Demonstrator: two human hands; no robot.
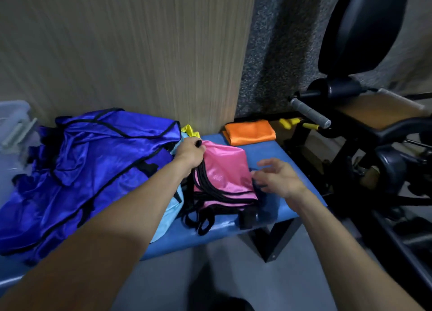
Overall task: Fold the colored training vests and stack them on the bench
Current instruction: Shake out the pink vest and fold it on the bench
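A pink vest (224, 170) with black trim lies bunched on the blue bench (268, 151). My left hand (190, 154) grips its upper left edge. My right hand (278, 177) hovers with fingers spread beside the vest's right edge, holding nothing. An orange vest (250, 132) lies folded at the bench's far end. A heap of shiny blue vests (93, 170) covers the left of the bench. A light blue vest (168, 215) and a yellow vest (189, 129) peek out from under that heap.
A wood-grain wall panel (140, 42) stands right behind the bench. A black gym machine (374, 123) with a grey handle (311, 112) crowds the right side. A clear plastic bin (14, 123) sits at far left. Grey floor (210, 275) lies below.
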